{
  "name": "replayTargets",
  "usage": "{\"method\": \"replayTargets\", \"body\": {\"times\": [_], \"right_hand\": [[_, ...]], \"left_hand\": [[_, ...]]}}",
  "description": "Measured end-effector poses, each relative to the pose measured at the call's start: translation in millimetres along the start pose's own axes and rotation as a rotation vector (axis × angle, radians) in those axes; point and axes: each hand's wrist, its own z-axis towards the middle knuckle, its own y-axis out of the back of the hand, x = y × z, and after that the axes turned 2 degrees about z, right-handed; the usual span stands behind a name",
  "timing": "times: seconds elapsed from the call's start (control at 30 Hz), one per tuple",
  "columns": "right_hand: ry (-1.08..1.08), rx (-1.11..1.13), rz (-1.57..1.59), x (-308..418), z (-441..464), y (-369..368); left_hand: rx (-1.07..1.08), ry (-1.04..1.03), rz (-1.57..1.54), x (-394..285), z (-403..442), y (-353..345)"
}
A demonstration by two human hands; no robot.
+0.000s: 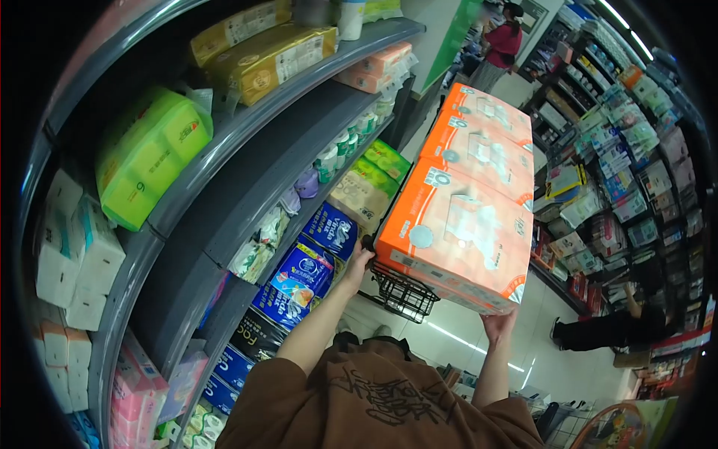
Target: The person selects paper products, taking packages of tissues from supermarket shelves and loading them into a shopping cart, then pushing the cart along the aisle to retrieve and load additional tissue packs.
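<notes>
Three orange-and-white cartons sit in a row on a black wire shopping cart, with the nearest one closest to my body. At the cart's left side my left hand is closed around a black handle end, beside the nearest carton's corner. My right hand is at the lower right corner of that carton, its fingers curled and partly hidden beneath the box. What it grips there is hidden.
Shelves on the left hold a green tissue pack, gold packs and blue Vinda packs. Hanging goods line the right side. A person in a dark red top stands ahead; another in black is at right.
</notes>
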Motion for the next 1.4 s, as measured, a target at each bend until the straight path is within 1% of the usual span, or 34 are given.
{"method": "replayTargets", "body": {"times": [0.03, 0.1, 0.13, 0.17, 0.2, 0.23, 0.27, 0.3, 0.33, 0.4, 0.43, 0.47, 0.53, 0.57, 0.6, 0.67, 0.73, 0.77, 0.83, 0.9, 1.0, 1.03, 1.13, 1.17, 1.2, 1.23, 1.27, 1.3, 1.33, 1.4], "right_hand": [[0.076, -0.029, 0.203, -14, -10, 4], [0.197, -0.341, 0.528, -45, -15, -3], [0.171, -0.367, 0.361, -71, 4, 43], [-0.007, -0.404, 0.151, -91, -4, 25], [-0.144, -0.385, 0.166, -108, -3, 8], [-0.235, -0.287, 0.155, -122, -2, -8], [-0.274, -0.248, 0.051, -135, 7, -19], [-0.309, -0.216, -0.067, -143, 14, -38], [-0.32, -0.183, -0.157, -154, 24, -51], [-0.454, -0.047, -0.097, -163, 38, -70], [-0.44, -0.015, -0.005, -169, 41, -75], [-0.426, 0.015, 0.086, -174, 43, -77], [-0.401, 0.047, 0.208, -178, 43, -80], [-0.397, 0.052, 0.235, -177, 38, -83], [-0.403, 0.058, 0.258, -177, 35, -86], [-0.364, -0.078, 0.174, -177, 32, -91], [-0.345, -0.109, 0.147, -177, 31, -92], [-0.347, -0.059, 0.154, -178, 29, -90], [-0.343, 0.045, 0.166, -179, 29, -82], [-0.351, 0.031, 0.169, -181, 26, -77], [-0.366, 0.05, 0.148, -184, 16, -73], [-0.369, 0.057, 0.138, -184, 9, -70], [-0.348, 0.034, 0.105, -183, -10, -61], [-0.344, -0.013, 0.126, -181, -16, -59], [-0.344, 0.007, 0.187, -179, -26, -57], [-0.355, 0.103, 0.216, -179, -31, -53], [-0.37, 0.072, 0.225, -174, -45, -62], [-0.354, 0.09, 0.185, -180, -44, -49], [-0.368, 0.108, 0.197, -178, -52, -48], [-0.406, 0.086, 0.136, -179, -63, -40]], "left_hand": [[-0.052, -0.051, 0.045, 5, 5, -2], [-0.127, -0.136, 0.134, 11, 8, -6], [-0.166, -0.181, 0.175, 10, 9, -10], [-0.162, -0.181, 0.154, 17, 17, -7], [-0.138, -0.122, 0.148, 24, 21, -1], [-0.116, -0.066, 0.142, 29, 25, 5], [-0.093, -0.01, 0.139, 30, 29, 7], [-0.105, 0.083, 0.048, 8, 15, -4], [-0.159, 0.07, 0.027, 1, 13, -11], [-0.276, 0.04, -0.013, -8, 10, -24], [-0.331, -0.105, 0.076, 33, 40, -7], [-0.355, -0.105, 0.228, 37, 43, -5], [-0.317, -0.191, 0.322, 70, 69, 10], [-0.348, -0.184, 0.406, 71, 70, 11], [-0.423, -0.331, 0.489, 62, 54, 3], [-0.338, -0.272, 0.541, 32, 30, -3], [-0.371, -0.277, 0.6, 33, 32, -3], [-0.367, -0.155, 0.584, 28, 28, -5], [-0.374, -0.18, 0.598, 32, 28, -3], [-0.375, -0.204, 0.601, 30, 20, -3], [-0.359, -0.055, 0.586, 22, 1, -5], [-0.359, -0.043, 0.571, 25, -3, -4], [-0.342, -0.146, 0.584, 39, -23, -4], [-0.322, -0.064, 0.582, 38, -29, -6], [-0.316, -0.244, 0.59, 70, -22, 1], [-0.341, -0.224, 0.539, 67, -33, -3], [-0.366, -0.205, 0.486, 63, -44, -8], [-0.408, -0.177, 0.488, 72, -46, -7], [-0.438, -0.218, 0.533, 92, -46, -3], [-0.389, -0.132, 0.473, 68, -83, -16]]}}
